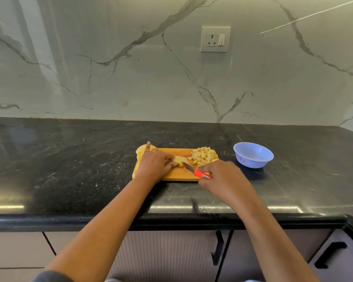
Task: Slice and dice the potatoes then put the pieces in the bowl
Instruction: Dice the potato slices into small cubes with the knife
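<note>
On the black counter lies a wooden cutting board (177, 176). My left hand (154, 164) pinches a potato slice (180, 160) at the board's middle, with one finger sticking up. My right hand (220, 176) grips a red-handled knife (196, 171); its blade points left and touches the slice. A heap of diced potato (204, 156) sits at the board's far right corner. More potato slices (141, 150) lie at the board's far left, partly hidden by my left hand. A light blue bowl (253, 155) stands to the right of the board, with nothing visible inside.
The black stone counter (69, 159) stretches wide to the left and behind the board. A marble wall with a socket (215, 39) rises at the back. Cabinet doors with black handles (217, 249) are below the counter's front edge.
</note>
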Demonstrator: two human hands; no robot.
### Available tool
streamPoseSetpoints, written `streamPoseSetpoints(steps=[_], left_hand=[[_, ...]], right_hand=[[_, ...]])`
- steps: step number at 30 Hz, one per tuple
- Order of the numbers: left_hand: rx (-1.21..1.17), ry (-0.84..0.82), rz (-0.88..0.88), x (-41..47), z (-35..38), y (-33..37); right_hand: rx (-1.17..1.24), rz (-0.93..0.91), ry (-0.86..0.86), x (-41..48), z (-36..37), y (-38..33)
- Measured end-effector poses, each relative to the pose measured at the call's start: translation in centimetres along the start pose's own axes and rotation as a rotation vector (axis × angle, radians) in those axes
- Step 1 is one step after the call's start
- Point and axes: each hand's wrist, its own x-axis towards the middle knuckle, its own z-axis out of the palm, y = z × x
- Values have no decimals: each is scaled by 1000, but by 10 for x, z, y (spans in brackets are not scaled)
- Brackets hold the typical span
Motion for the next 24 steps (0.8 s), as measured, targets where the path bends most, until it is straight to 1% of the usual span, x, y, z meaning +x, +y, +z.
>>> streamPoseSetpoints(steps=[2,4,8,14,18,24], left_hand=[[-34,20,-20,-1,2,-3],[-48,49,-40,0,2,-4],[-8,31,-64,2,2,-4],[32,8,-51,4,1,-3],[-8,27,-61,5,2,-5],[-35,50,-54,6,4,-7]], right_hand=[[25,1,67,3,0,0],[49,9,96,10,4,-3],[111,26,54,24,16,-5],[88,2,16,29,31,-9],[14,-7,4,30,35,-12],[-173,-33,27,36,49,-21]])
